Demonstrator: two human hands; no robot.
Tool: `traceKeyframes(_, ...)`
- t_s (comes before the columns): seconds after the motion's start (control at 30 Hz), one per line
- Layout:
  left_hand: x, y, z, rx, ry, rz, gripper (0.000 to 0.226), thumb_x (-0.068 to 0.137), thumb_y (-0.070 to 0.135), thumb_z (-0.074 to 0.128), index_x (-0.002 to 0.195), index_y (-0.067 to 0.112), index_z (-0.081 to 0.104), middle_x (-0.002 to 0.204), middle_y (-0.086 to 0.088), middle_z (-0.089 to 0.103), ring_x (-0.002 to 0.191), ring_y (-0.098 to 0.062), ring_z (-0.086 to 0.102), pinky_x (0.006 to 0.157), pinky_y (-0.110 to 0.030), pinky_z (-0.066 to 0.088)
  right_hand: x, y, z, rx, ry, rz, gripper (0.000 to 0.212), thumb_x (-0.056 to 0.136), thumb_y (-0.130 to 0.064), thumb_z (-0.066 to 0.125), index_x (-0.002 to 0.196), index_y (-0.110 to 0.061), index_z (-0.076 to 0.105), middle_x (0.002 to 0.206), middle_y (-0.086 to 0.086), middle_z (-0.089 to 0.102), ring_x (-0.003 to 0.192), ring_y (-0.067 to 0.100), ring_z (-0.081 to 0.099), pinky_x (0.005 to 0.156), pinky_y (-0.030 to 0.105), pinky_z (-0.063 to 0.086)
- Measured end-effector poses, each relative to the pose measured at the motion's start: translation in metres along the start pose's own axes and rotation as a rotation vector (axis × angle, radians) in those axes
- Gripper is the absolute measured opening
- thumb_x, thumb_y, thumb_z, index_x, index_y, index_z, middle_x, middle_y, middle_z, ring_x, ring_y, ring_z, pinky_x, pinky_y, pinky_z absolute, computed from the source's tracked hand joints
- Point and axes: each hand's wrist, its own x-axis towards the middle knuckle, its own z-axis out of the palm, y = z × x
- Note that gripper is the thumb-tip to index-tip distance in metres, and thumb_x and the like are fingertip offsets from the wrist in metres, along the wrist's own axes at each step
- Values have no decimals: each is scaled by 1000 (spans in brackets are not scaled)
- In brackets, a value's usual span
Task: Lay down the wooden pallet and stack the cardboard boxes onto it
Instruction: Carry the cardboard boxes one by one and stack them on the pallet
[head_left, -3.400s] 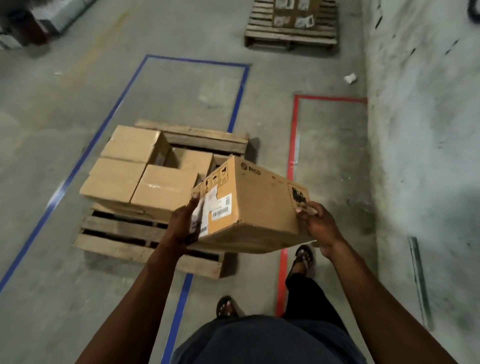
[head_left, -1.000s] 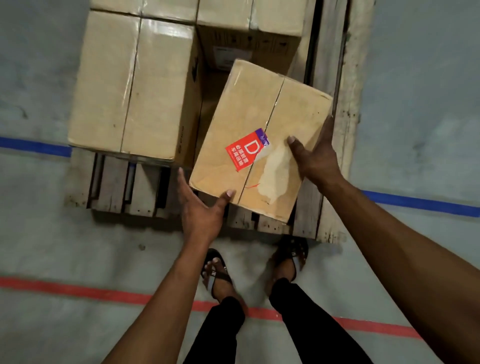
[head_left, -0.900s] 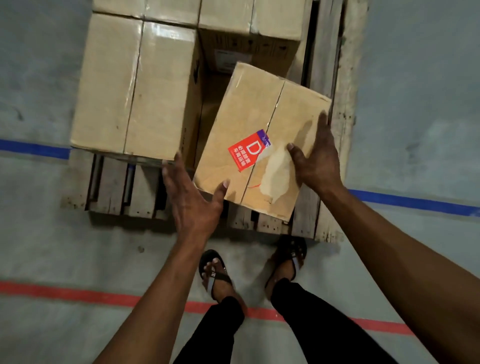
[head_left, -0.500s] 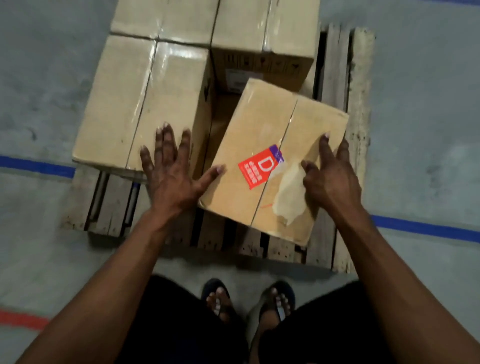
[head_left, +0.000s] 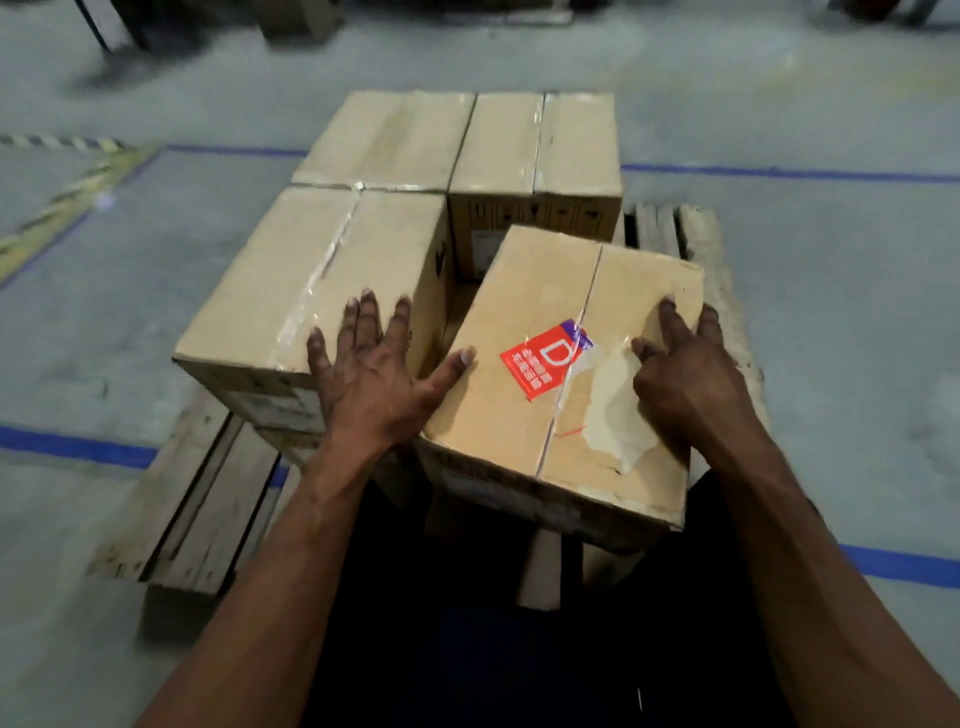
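Observation:
A wooden pallet (head_left: 182, 514) lies flat on the concrete floor with several cardboard boxes on it. The nearest box (head_left: 519, 415), with a red D sticker, sits skewed at the pallet's near right. My left hand (head_left: 379, 374) lies flat with fingers spread, bridging the left box (head_left: 311, 291) and the sticker box, thumb on the sticker box's top. My right hand (head_left: 685, 379) rests on the sticker box's right top, fingers loosely extended. Two more boxes (head_left: 535, 150) stand at the back.
Blue tape lines (head_left: 78, 447) cross the floor under and beside the pallet. Yellow-black hazard striping (head_left: 67, 192) runs at the far left. Dark blurred objects stand along the far edge. Bare pallet slats (head_left: 660, 228) show at the right.
The sticker box was carried over and set down on the pallet. My hands moved from its edges onto the box tops. The view has lowered and tilted forward.

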Motion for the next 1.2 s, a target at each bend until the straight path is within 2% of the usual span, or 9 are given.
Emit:
traceKeyframes(0.1, 1, 3, -11, -13, -84, -10, 109, 78, 99, 16, 166, 38, -2, 175, -2, -13, 161, -18, -13, 126, -57, -13, -12, 3, -13, 201, -7, -42, 70, 102, -47, 55, 163, -37, 22, 173, 0, 9, 154, 35, 27, 123, 52, 28)
traceKeyframes(0.2, 1, 3, -21, -49, -122, -2, 110, 78, 99, 17, 166, 37, -3, 175, -3, -15, 160, -18, -17, 126, -58, -13, -39, 15, -28, 488, -109, -63, 108, 73, -68, 79, 161, -41, 24, 170, -6, 24, 152, 23, 32, 122, 42, 31)
traceKeyframes(0.33, -1, 4, -21, -37, -122, 0, 108, 81, 97, 21, 167, 35, -1, 175, -4, -13, 161, -20, -15, 125, -58, -14, -71, 26, -24, 213, -403, -235, 149, 32, -79, 91, 158, -56, 14, 171, -11, -13, 157, 19, 12, 126, 35, 15)
traceKeyframes(0.4, -3, 4, -21, -36, -116, -1, 107, 83, 96, 23, 167, 34, 0, 175, -5, -12, 161, -21, -13, 125, -59, -14, -79, 19, -15, 60, -439, -283, 147, 33, -73, 94, 155, -61, 13, 168, -12, -28, 159, 27, 3, 125, 43, 18)
traceKeyframes(0.57, -1, -1, -24, -79, -169, 8, 116, 74, 102, 23, 165, 37, -7, 173, -3, -20, 159, -20, -20, 124, -59, -16, -44, 10, -7, 76, -257, -384, 117, 57, -32, 99, 152, -54, 34, 172, -5, -17, 159, 30, 8, 124, 39, 24)
traceKeyframes(0.83, 1, -20, -38, -194, -339, 142, 157, 37, 113, 42, 165, 38, -10, 171, 6, -25, 155, -9, -28, 123, -56, -23, -18, -5, 6, 202, -207, -450, 111, 55, -30, 99, 149, -50, 44, 173, -11, -6, 159, 22, 7, 126, 52, 25)
traceKeyframes(1.0, -2, -30, -44, -121, -324, 262, 147, 56, 79, 82, 167, 31, -2, 171, 10, -18, 157, -7, -21, 126, -54, -17, -10, -11, 10, 202, -191, -437, 110, 55, -32, 100, 149, -51, 45, 173, -13, -6, 159, 23, 8, 125, 58, 24)
traceKeyframes(1.1, 0, -34, -40, -102, -196, 289, 127, 71, 50, 90, 167, 29, 10, 175, 4, -4, 160, -8, -5, 129, -52, -8, -8, -13, 13, 232, -178, -437, 108, 55, -30, 100, 148, -49, 47, 173, -13, -3, 158, 22, 10, 126, 50, 25)
traceKeyframes(1.2, 0, -37, -35, -106, -134, 296, 117, 75, 44, 90, 166, 28, 18, 175, 4, 6, 160, -8, 4, 130, -51, -2, -7, -14, 15, 246, -142, -453, 106, 55, -27, 99, 147, -46, 50, 173, -12, 0, 158, 19, 12, 123, 36, 22)
